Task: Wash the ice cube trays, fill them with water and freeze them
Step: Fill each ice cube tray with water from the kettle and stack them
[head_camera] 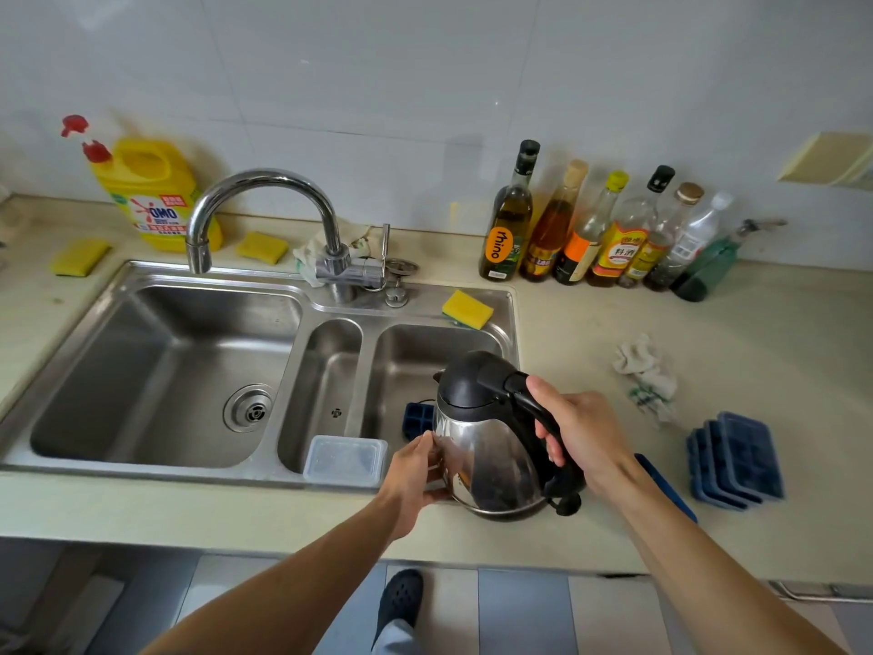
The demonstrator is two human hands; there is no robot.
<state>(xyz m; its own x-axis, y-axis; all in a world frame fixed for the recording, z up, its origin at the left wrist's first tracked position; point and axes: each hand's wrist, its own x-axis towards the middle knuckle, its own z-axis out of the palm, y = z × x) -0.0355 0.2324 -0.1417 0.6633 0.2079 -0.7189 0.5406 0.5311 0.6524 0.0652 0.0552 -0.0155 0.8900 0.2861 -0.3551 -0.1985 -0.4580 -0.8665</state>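
A steel kettle (pixel 486 460) with a black lid is held over the right basin of the sink (pixel 330 295). My right hand (pixel 581 432) grips its black handle. My left hand (pixel 415 470) presses flat against the kettle's left side. Behind the kettle a blue ice cube tray (pixel 416 418) lies in the right basin, mostly hidden. A stack of blue ice cube trays (pixel 737 458) sits on the counter to the right. A blue flat piece (pixel 666 484) shows under my right forearm.
A clear lidded plastic box (pixel 346 460) rests across the narrow middle basin. The faucet (pixel 264 215) arches over the left basin. Yellow sponges (pixel 467 308), a detergent jug (pixel 151 191), a row of bottles (pixel 595 238) and a crumpled cloth (pixel 647 371) stand on the counter.
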